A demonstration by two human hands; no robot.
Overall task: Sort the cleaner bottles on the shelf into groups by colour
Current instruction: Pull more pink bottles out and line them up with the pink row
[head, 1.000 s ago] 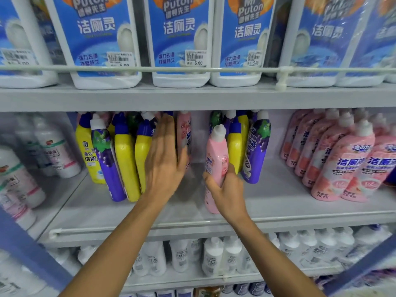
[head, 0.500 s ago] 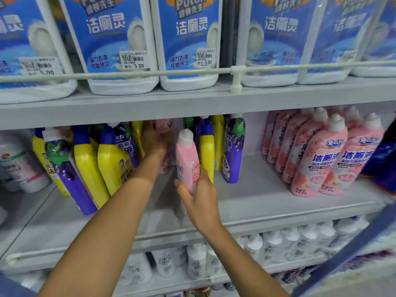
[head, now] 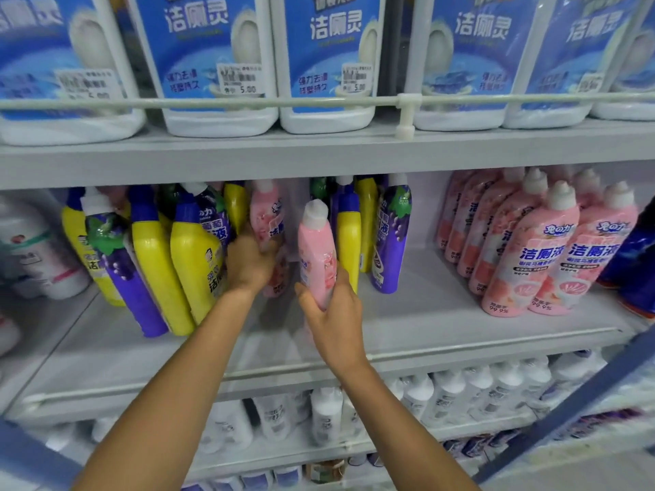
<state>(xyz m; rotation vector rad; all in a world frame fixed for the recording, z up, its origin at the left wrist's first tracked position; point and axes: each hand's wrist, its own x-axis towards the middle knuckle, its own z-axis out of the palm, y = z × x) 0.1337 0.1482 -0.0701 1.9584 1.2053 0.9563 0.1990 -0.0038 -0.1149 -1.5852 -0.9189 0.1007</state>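
two pink bottles taken from the mixed group

right hand (head: 335, 318) grips a pink bottle (head: 316, 253) low; left hand (head: 250, 262) closes on another pink bottle (head: 266, 221); stiff, smooth plastic, probably heavy

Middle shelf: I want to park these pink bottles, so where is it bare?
Free: the middle shelf between the purple bottle and the pink group, plus the front strip. Crowded: the yellow and purple cluster by the left hand.
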